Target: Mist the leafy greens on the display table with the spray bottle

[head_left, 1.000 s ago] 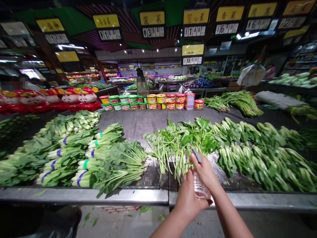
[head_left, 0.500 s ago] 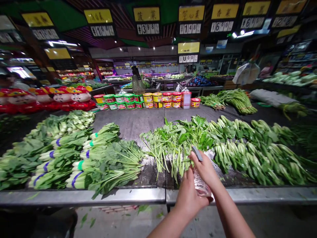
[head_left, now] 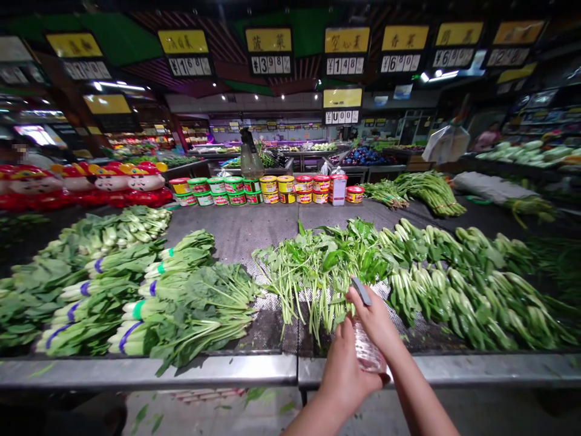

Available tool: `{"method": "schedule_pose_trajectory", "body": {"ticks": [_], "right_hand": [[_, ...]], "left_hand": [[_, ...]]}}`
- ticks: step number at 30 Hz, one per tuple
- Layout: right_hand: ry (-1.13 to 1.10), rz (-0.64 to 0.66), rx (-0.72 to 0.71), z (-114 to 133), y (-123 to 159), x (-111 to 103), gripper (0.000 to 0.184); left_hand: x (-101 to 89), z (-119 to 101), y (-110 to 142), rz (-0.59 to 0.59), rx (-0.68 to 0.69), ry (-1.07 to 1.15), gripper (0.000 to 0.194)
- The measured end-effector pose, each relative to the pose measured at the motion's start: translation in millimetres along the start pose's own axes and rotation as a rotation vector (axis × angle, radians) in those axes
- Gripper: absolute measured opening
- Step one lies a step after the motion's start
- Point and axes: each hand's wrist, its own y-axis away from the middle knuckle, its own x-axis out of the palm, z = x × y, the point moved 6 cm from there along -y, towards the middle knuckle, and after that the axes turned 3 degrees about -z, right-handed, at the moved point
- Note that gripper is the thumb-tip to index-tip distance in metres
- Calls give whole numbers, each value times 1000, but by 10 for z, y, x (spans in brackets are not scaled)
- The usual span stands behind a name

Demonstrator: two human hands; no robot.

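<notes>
Both my hands are wrapped round a clear spray bottle [head_left: 368,350] with a grey spray head, tilted over the front edge of the stall. My left hand [head_left: 345,366] grips the bottle's body from the left and below. Higher up, my right hand [head_left: 373,316] is closed about the neck and spray head. Just beyond the bottle lie loose water spinach stems [head_left: 324,284]. Wet-looking bok choy [head_left: 447,300] is spread to the right. Leafy spinach [head_left: 218,309] sits on the left.
A metal rail [head_left: 158,370] runs along the stall's front. Banded green bundles [head_left: 131,336] lie at left. Stacked tubs [head_left: 270,189] line the back, near a second bottle [head_left: 250,158] and tied green stalks [head_left: 431,192]. Price signs [head_left: 347,51] hang overhead. Leaf scraps [head_left: 140,415] lie on the floor.
The view has tilted slightly upward, so the stall sits a little lower in the picture. Both hands still hold the spray bottle in nearly the same pose.
</notes>
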Motion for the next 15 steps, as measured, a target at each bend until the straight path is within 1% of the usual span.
{"method": "schedule_pose_trajectory", "body": {"ticks": [5, 9, 15], "right_hand": [[-21, 18, 7, -3, 48, -22, 44], [6, 14, -6, 0, 102, -43, 41], [57, 14, 47, -110, 172, -31, 41]], "left_hand": [[38, 21, 32, 3, 10, 25, 99], [72, 40, 72, 28, -15, 37, 102], [97, 58, 165, 49, -27, 23, 104]]}}
